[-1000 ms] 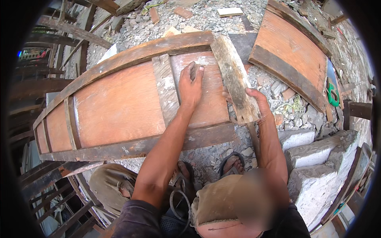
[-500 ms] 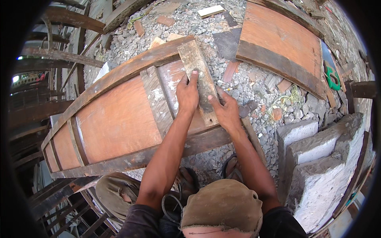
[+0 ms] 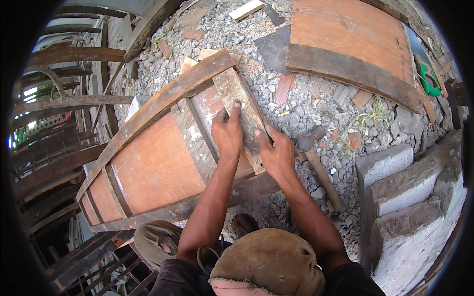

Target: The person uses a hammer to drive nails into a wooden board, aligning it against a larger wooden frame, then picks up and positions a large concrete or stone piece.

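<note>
A short weathered wooden board (image 3: 245,111) lies across the right end of a tapered wood-framed panel (image 3: 153,153) with orange-brown plywood. My left hand (image 3: 227,135) grips the board's left edge, its thumb flat on the top face. Round the right edge curl the fingers of my right hand (image 3: 277,155), with that thumb on top too. The far end of the board meets the frame's far rail (image 3: 158,116); its near end is at the near rail (image 3: 247,191). My fingertips under the board are hidden.
A hammer (image 3: 323,180) with a wooden handle lies on the gravel (image 3: 301,98) beside my right forearm. Farther right are a second plywood panel (image 3: 350,37), a green-handled saw (image 3: 428,79) and stacked concrete slabs (image 3: 405,192). Dark timber pieces (image 3: 69,103) crowd the left side.
The view has shifted, and more of the hammer handle shows. The board has slid slightly toward me, off the far rail's end. Both hands keep their hold.
</note>
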Demonstrator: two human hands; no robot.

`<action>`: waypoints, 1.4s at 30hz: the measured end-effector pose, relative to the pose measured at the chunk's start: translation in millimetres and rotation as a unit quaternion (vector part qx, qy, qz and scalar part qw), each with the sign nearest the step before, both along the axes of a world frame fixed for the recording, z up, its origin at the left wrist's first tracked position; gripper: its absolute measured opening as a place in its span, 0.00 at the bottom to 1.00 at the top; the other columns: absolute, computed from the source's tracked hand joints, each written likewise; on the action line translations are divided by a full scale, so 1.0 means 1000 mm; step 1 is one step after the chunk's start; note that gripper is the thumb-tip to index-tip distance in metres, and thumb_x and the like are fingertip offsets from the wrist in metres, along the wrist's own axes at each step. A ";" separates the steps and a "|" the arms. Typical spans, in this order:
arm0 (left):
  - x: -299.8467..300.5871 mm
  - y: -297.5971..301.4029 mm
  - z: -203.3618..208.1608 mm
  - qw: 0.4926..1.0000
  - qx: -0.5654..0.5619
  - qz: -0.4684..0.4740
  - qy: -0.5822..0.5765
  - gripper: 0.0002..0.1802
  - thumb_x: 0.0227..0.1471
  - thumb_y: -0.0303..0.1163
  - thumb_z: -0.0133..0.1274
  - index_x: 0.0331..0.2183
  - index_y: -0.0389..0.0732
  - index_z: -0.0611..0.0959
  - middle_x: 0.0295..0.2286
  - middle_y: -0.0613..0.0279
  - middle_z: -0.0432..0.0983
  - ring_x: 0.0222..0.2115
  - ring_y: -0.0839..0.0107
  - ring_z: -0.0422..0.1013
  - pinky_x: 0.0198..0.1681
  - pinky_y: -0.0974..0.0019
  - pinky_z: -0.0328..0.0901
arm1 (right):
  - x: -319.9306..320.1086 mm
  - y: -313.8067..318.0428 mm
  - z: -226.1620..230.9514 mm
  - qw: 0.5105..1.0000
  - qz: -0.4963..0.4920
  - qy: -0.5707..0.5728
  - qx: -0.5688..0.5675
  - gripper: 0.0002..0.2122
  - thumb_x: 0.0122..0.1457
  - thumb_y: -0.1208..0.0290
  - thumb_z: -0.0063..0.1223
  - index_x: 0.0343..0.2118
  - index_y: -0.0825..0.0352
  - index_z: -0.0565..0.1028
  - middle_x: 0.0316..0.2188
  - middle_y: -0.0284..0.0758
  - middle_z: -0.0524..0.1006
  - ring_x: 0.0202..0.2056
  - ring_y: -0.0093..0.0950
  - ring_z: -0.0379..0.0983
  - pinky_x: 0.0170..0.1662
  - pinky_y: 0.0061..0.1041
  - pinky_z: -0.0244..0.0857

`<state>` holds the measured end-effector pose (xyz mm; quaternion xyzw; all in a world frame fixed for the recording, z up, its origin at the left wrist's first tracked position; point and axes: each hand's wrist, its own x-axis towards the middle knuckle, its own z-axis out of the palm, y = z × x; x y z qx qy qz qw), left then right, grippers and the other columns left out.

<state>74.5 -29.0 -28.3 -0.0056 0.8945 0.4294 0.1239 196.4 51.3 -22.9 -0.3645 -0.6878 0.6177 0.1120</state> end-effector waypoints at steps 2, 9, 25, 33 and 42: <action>0.001 -0.001 -0.003 0.996 -0.062 -0.017 0.059 0.29 0.59 0.48 0.58 0.43 0.25 0.83 0.37 0.41 0.77 0.37 0.57 0.72 0.46 0.58 0.65 | 0.000 -0.003 0.003 1.000 0.000 0.012 0.010 0.21 0.64 0.63 0.56 0.49 0.80 0.77 0.40 0.61 0.79 0.44 0.56 0.78 0.48 0.44 0.70; 0.010 0.015 -0.015 0.981 -0.016 -0.064 0.180 0.28 0.60 0.43 0.58 0.49 0.27 0.78 0.41 0.38 0.76 0.44 0.51 0.69 0.52 0.51 0.61 | 0.002 -0.009 -0.026 0.994 -0.013 0.028 0.108 0.20 0.62 0.63 0.58 0.48 0.77 0.79 0.40 0.57 0.81 0.42 0.54 0.79 0.47 0.44 0.71; 0.017 0.011 -0.010 0.962 -0.110 -0.083 0.235 0.31 0.62 0.46 0.53 0.51 0.25 0.75 0.43 0.31 0.74 0.46 0.42 0.68 0.54 0.45 0.59 | 0.158 0.049 -0.001 0.958 0.103 -0.180 0.198 0.27 0.55 0.60 0.66 0.54 0.70 0.75 0.43 0.52 0.79 0.45 0.48 0.76 0.50 0.40 0.69; 0.024 0.017 -0.011 0.966 -0.078 -0.068 0.237 0.36 0.63 0.43 0.51 0.59 0.20 0.68 0.51 0.29 0.71 0.53 0.39 0.66 0.60 0.48 0.58 | 0.138 0.060 0.029 0.995 -0.003 -0.097 -0.001 0.12 0.67 0.63 0.54 0.39 0.70 0.77 0.19 0.35 0.74 0.19 0.31 0.71 0.26 0.33 0.65; 0.022 0.014 -0.007 0.972 -0.106 -0.067 0.200 0.46 0.59 0.52 0.56 0.62 0.23 0.64 0.53 0.31 0.67 0.56 0.40 0.63 0.62 0.46 0.55 | 0.131 0.055 0.073 0.906 -0.137 -0.037 -0.398 0.15 0.71 0.56 0.48 0.38 0.66 0.70 0.21 0.28 0.68 0.17 0.17 0.62 0.16 0.20 0.56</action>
